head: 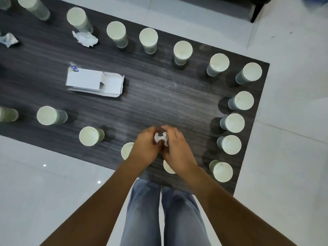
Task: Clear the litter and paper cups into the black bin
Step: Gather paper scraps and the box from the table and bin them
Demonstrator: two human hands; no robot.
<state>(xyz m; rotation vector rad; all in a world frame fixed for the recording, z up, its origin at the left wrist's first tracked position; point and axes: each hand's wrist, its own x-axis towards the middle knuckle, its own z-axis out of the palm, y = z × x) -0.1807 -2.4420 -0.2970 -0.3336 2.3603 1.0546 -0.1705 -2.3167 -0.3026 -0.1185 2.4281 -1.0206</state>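
Fingers [150, 132] of both hands curl around one crumpled paper wad [161, 137], held between them above the near edge of the table [159, 96]. Left hand [144, 148] grips the wad's left side; right hand [177, 150] grips its right side. Upright paper cups [148, 39] line the far, right and near edges of the table; two cups sit partly hidden under the hands. A second wad [86, 39] lies at the far left beside a cup. A flattened white box [94, 82] lies left of centre.
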